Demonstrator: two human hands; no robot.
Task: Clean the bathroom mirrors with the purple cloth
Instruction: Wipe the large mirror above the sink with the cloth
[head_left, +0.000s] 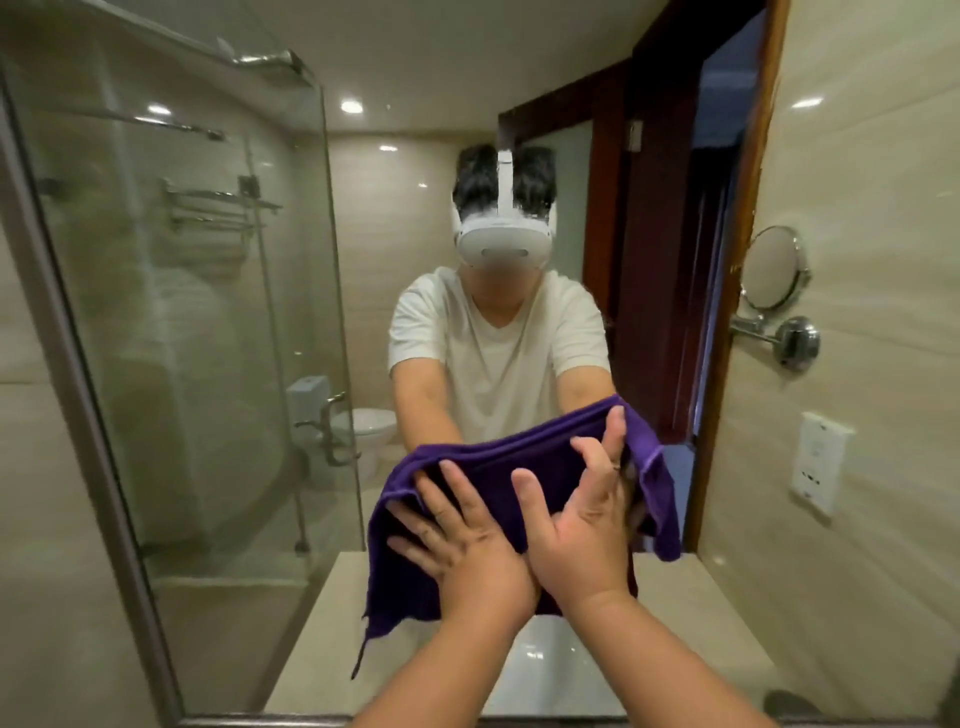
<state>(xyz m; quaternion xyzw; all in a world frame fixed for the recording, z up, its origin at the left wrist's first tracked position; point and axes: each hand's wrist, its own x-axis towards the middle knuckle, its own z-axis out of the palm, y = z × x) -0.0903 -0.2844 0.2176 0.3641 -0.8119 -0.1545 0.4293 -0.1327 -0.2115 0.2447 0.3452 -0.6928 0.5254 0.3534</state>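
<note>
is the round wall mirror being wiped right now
No, the left hand and right hand press the purple cloth on the large mirror; the round mirror is untouched.

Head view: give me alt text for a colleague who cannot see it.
The left hand and right hand press a purple cloth against the lower part of the large bathroom mirror. It reflects the person, a glass shower and a toilet; a small round mirror is mounted on the right wall.
</note>
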